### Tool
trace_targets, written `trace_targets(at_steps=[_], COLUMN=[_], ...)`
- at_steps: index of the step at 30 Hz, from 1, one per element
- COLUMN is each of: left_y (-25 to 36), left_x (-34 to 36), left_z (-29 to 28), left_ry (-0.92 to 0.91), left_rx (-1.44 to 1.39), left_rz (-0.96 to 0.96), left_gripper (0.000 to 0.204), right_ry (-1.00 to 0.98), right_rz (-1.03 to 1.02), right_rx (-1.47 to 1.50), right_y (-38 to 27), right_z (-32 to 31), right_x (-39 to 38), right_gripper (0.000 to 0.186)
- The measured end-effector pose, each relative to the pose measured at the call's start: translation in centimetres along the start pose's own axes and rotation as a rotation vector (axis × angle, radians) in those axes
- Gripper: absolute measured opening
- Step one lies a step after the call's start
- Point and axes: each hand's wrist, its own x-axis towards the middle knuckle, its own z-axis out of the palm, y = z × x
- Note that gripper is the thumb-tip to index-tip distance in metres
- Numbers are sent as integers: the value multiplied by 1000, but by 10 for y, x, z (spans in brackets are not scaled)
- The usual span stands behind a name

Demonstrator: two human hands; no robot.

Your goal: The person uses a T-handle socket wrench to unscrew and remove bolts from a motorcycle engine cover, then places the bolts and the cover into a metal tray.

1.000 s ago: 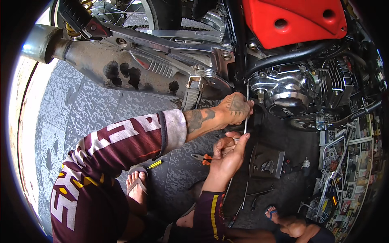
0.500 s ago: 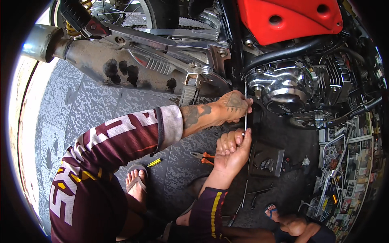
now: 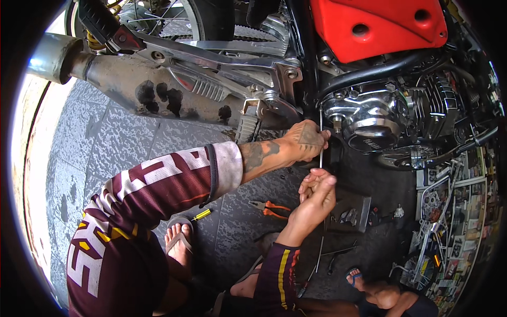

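A thin, straight metal rod (image 3: 321,160) runs from beside the chrome engine cover (image 3: 369,119) of a motorcycle down to my hands. My left hand (image 3: 307,141) is closed around its middle, below the frame tube. Just under it my right hand (image 3: 312,199) is turned palm up, its fingers loosely curled at the rod's lower end. Those fingers hide the end itself. The rod's upper tip meets the machine next to the engine, where its exact seat is hard to make out.
Orange-handled pliers (image 3: 269,208) and a yellow screwdriver (image 3: 202,214) lie on the tiles. Right of my hands is a dark tray (image 3: 360,211) with small parts. An exhaust pipe (image 3: 121,84) and a footpeg (image 3: 248,124) stick out near my left arm. Another person's foot (image 3: 355,277) shows lower right.
My right hand has turned and its fingers have loosened and shifted at the rod's lower end. The left hand keeps its hold on the rod. The view has shifted slightly.
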Motion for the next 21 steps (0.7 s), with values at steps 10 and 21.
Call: trace_targets(at_steps=[10, 21], left_y=[-3, -1], left_x=[-5, -2], left_z=[5, 4], left_ry=[-206, -173], left_rx=[-129, -116], left_rz=[-23, 2], left_gripper=[33, 33], right_ry=[78, -154], right_rz=[268, 56], right_rx=[408, -74], right_y=[-3, 17], right_z=[9, -9], right_x=[-3, 5], right_gripper=[34, 35])
